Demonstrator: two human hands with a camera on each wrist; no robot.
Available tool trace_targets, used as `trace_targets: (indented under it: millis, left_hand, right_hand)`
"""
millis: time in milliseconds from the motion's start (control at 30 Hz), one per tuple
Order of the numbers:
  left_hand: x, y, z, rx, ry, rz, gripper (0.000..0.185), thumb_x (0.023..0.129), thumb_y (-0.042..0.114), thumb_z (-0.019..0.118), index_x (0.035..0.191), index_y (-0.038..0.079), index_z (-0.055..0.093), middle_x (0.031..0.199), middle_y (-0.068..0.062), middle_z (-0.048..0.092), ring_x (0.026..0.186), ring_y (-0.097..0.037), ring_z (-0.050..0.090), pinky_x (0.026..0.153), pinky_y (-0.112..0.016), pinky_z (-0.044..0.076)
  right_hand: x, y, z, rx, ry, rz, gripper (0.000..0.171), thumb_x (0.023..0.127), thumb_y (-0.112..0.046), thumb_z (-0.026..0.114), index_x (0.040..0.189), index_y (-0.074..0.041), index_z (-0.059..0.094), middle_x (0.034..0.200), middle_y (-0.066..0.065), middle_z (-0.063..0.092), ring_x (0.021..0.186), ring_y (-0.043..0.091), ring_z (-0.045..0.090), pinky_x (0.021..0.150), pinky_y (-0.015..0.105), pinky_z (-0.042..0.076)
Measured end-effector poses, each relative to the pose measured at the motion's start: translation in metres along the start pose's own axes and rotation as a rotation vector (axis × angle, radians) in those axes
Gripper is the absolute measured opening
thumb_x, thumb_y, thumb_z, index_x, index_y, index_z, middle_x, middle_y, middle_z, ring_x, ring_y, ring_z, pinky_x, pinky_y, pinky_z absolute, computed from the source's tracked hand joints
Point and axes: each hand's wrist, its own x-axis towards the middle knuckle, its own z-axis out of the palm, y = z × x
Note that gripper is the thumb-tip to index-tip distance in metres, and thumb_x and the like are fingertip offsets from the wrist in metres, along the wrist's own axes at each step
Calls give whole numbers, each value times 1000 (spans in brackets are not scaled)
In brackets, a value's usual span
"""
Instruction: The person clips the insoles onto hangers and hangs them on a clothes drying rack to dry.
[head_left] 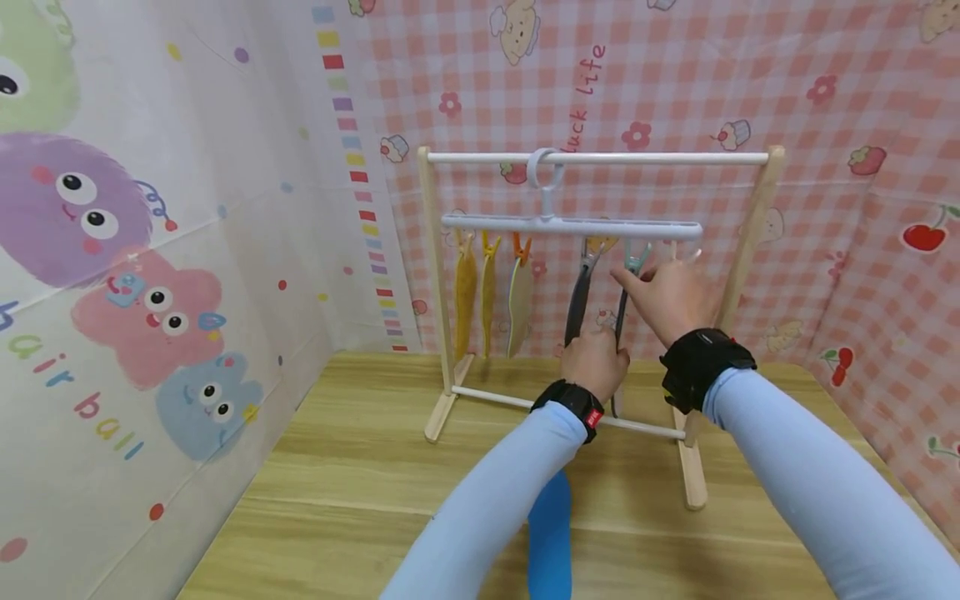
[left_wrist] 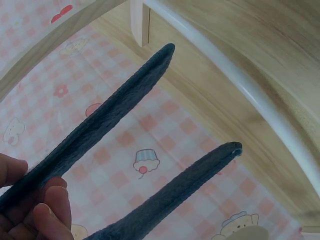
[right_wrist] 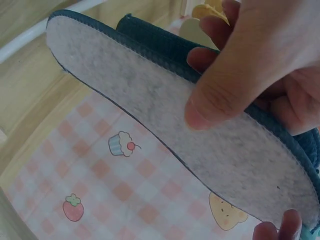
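A dark insole with a pale fuzzy face (right_wrist: 130, 85) hangs lengthwise below a teal clip (head_left: 636, 255) on the white hanger (head_left: 600, 225). My left hand (head_left: 594, 360) pinches it between thumb and fingers partway along. Up by the clip is my right hand (head_left: 678, 302), its thumb reaching left across the insole's top; in the right wrist view its fingertips (right_wrist: 291, 226) are right at the insole's edge, and I cannot tell what they grip. A second dark insole (head_left: 577, 304) hangs just left, from a grey clip (head_left: 591, 252).
The hanger hooks over the top rod (head_left: 645, 157) of a wooden rack (head_left: 437, 258). Two yellow insoles (head_left: 466, 304) and a pale one (head_left: 519, 308) hang at its left. A blue insole (head_left: 551, 537) lies on the table (head_left: 337, 500), partly under the left sleeve. Patterned cloth (head_left: 690, 75) surrounds the table.
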Motion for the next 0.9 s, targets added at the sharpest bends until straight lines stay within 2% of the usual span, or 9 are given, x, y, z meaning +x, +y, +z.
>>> trace_targets:
  millis: [200, 367, 567, 767, 900]
  left_hand:
    - [-7, -1, 0, -19, -20, -4, 25, 95, 33, 66, 76, 18, 63, 64, 6, 59, 48, -9, 53, 48, -27, 43]
    - [-13, -7, 3, -44, -48, -1, 24, 94, 30, 68, 74, 17, 62, 63, 7, 59, 52, -10, 56, 50, -29, 45]
    - [-18, -19, 3, -30, -68, 9, 18, 94, 28, 67, 82, 14, 69, 63, 2, 61, 52, -12, 56, 47, -28, 42]
    - [-23, -34, 2, -86, -100, -12, 20, 95, 25, 67, 78, 14, 68, 68, 1, 61, 51, -10, 51, 45, -25, 39]
    - [-25, -44, 1, -80, -132, -9, 20, 96, 25, 66, 80, 12, 67, 68, 0, 59, 49, -9, 50, 45, -25, 38]
  right_hand:
    - [-10, 2, 2, 29, -45, 1, 66, 93, -66, 51, 74, -8, 76, 51, 5, 53, 45, 24, 45, 42, 35, 29]
    - [-22, 4, 5, 41, -83, 12, 66, 94, -66, 50, 79, -7, 77, 51, 5, 52, 47, 24, 44, 43, 34, 28]
    - [-35, 5, 8, 43, -106, 43, 69, 92, -68, 52, 97, -5, 79, 57, 8, 58, 48, 24, 46, 42, 33, 27]
    - [-49, 10, 14, 20, -130, 71, 63, 92, -64, 55, 96, -6, 79, 67, 10, 66, 51, 24, 51, 43, 34, 32]
    - [-59, 14, 21, 45, -157, 79, 62, 92, -65, 55, 89, -8, 80, 60, 5, 63, 49, 23, 49, 43, 34, 31]
